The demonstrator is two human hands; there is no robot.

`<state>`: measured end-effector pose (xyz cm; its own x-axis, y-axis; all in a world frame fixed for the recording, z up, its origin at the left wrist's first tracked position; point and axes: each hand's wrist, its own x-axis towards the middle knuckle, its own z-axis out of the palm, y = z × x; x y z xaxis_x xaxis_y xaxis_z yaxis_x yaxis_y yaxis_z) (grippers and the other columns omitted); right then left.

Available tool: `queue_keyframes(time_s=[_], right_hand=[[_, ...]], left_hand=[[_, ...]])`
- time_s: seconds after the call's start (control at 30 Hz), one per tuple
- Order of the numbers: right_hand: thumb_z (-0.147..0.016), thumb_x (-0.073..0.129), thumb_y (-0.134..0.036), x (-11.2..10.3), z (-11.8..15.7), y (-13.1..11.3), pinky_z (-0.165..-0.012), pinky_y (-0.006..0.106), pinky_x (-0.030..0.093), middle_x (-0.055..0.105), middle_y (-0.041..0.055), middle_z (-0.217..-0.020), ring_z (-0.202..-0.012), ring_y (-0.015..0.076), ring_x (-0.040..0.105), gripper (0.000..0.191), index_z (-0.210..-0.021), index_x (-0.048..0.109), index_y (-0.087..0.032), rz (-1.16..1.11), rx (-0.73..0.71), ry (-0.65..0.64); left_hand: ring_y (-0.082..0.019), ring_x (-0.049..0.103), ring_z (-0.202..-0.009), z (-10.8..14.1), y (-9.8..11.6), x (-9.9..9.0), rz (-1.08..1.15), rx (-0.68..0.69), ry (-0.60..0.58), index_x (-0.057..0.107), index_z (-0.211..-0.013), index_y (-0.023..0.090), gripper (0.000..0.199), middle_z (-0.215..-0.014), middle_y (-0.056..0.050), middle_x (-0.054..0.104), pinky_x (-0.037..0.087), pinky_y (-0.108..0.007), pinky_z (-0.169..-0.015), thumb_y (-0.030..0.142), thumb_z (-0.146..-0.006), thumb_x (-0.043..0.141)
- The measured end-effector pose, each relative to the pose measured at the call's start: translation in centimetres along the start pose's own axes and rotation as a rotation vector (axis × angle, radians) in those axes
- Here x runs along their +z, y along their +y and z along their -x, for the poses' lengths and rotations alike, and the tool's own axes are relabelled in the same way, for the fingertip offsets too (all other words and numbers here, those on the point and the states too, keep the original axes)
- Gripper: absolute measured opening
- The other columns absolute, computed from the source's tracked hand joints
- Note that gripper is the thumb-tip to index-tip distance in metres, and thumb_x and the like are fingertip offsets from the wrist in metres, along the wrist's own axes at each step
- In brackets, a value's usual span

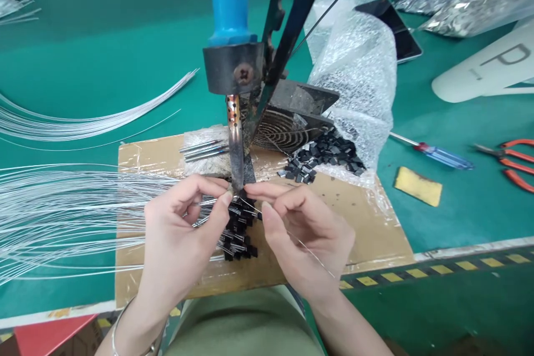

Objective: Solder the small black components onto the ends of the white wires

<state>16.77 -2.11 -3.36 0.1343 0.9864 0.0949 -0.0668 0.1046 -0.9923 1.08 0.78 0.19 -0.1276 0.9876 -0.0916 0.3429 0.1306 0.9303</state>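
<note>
A soldering iron (236, 150) with a blue handle (229, 0) is clamped upright, its dark tip pointing down between my hands. My left hand (187, 228) is closed in a pinch just left of the tip, on the end of a thin white wire mostly hidden by the fingers. Close to the tip on the other side, my right hand (308, 233) is closed around a thin silvery solder wire (311, 252), which trails across the palm toward the wrist. Below the tip lie several wires ending in black pieces (240, 233).
Many white wires (54, 200) spread left over the cardboard (354, 222). Behind the iron are a fan (287, 128) and a pile of small black parts (329, 153) on bubble wrap (354, 67). A screwdriver (444, 156), a yellow sponge (418, 186) and orange-handled pliers (517, 158) lie right.
</note>
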Motion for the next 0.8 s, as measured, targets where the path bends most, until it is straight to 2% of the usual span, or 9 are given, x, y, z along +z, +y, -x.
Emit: queue_keyframes(time_s=[0.37,0.53,0.8], right_hand=[[-0.096,0.07,-0.006,0.08,-0.1,-0.12,-0.101,0.029,0.059,0.083,0.0003,-0.116,-0.109,0.0158,0.079,0.022,-0.085,0.063,-0.024,0.011,-0.005,0.001],[-0.095,0.069,-0.006,-0.12,-0.04,-0.18,-0.1,0.029,0.059,0.084,0.0003,-0.115,-0.108,0.016,0.08,0.023,-0.083,0.062,-0.024,0.031,-0.004,0.005],[-0.096,0.07,-0.008,0.02,-0.15,-0.25,-0.097,0.03,0.061,0.084,0.0021,-0.113,-0.106,0.017,0.08,0.021,-0.084,0.062,-0.024,0.043,-0.006,0.004]], left_hand=[[-0.009,0.058,-0.065,0.18,-0.08,-0.03,-0.015,0.027,-0.003,0.074,-0.077,0.022,0.011,-0.085,0.002,0.079,0.035,-0.02,-0.05,0.016,-0.085,0.077],[-0.007,0.048,-0.057,0.04,-0.12,0.06,-0.029,0.023,-0.02,0.073,-0.076,0.022,0.012,-0.081,0.004,0.076,0.033,-0.021,-0.048,0.015,-0.085,0.075],[-0.01,0.058,-0.066,0.11,-0.16,-0.02,-0.041,0.013,-0.007,0.074,-0.076,0.023,0.011,-0.083,0.003,0.077,0.033,-0.022,-0.05,0.018,-0.084,0.077]])
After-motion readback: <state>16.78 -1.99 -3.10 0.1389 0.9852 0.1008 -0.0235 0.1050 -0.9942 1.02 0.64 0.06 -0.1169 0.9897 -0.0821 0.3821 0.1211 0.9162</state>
